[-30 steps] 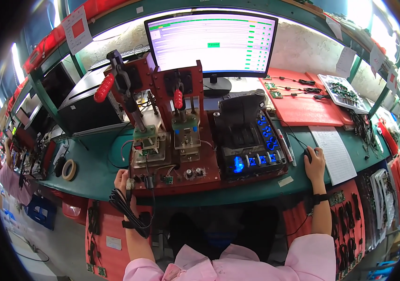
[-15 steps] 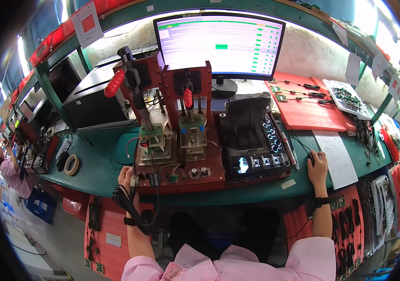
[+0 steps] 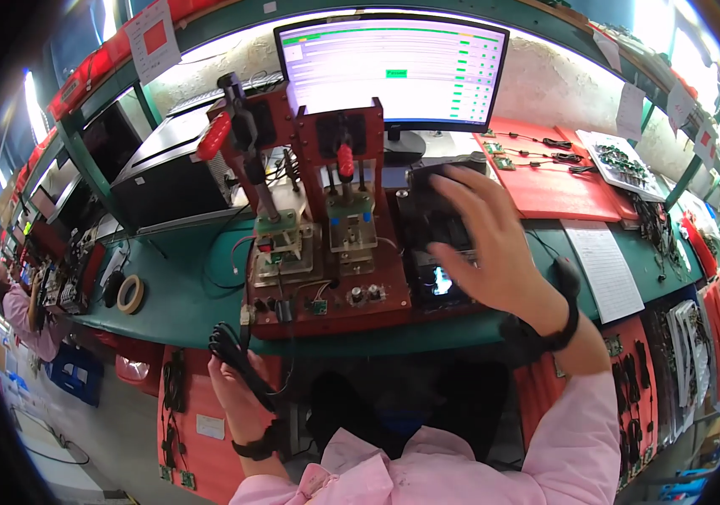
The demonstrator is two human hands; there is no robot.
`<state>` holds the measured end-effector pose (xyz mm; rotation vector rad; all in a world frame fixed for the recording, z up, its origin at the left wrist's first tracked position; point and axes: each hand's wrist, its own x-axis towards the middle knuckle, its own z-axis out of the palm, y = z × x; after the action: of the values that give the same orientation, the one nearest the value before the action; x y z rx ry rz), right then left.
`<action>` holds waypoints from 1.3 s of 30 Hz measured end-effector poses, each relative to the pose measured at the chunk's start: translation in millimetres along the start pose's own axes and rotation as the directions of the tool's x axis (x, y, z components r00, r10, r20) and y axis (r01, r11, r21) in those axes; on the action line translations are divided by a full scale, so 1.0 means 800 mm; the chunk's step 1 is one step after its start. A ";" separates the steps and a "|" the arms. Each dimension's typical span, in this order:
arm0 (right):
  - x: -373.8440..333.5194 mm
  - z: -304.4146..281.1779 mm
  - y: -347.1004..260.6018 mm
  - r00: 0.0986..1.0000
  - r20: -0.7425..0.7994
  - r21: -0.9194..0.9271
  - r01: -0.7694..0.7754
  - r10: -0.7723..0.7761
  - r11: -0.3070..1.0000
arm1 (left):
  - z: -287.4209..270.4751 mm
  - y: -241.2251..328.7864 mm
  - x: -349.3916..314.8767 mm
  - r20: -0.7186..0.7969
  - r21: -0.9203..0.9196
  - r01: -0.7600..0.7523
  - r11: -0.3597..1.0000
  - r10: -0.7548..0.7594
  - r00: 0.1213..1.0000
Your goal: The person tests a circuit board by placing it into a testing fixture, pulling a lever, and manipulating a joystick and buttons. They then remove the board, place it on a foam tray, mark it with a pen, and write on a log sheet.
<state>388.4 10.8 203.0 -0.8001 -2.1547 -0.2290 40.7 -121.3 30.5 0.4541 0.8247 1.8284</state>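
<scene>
Head view: left hand (image 3: 227, 385) holds a looped black cable (image 3: 227, 343); right hand (image 3: 496, 259), spread wide, overhangs a boxy black fixture (image 3: 429, 220).

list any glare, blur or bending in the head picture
Head view: the right hand looks blurred, especially its fingers; the monitor glows brightly; glare washes out the upper right; the green bench has a front edge that curves under fisheye distortion.
</scene>
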 end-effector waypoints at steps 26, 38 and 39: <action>0.350 0.110 -0.022 0.997 0.013 0.507 -0.067 0.070 0.859 | 0.015 0.016 -0.065 -0.073 0.185 0.007 0.983 0.007 0.997; 0.087 0.183 -0.070 0.716 0.672 -0.097 0.339 -0.189 0.936 | -0.050 0.003 -0.080 -0.052 0.130 -0.047 0.990 0.054 0.997; 0.079 0.208 -0.053 0.733 0.618 -0.089 0.425 -0.285 0.901 | -0.049 -0.001 -0.079 -0.056 0.118 -0.033 0.992 0.039 0.998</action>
<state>227.6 75.6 145.2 -0.6149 -2.9292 -0.4835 41.1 -191.9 6.7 0.4951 0.9729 1.8402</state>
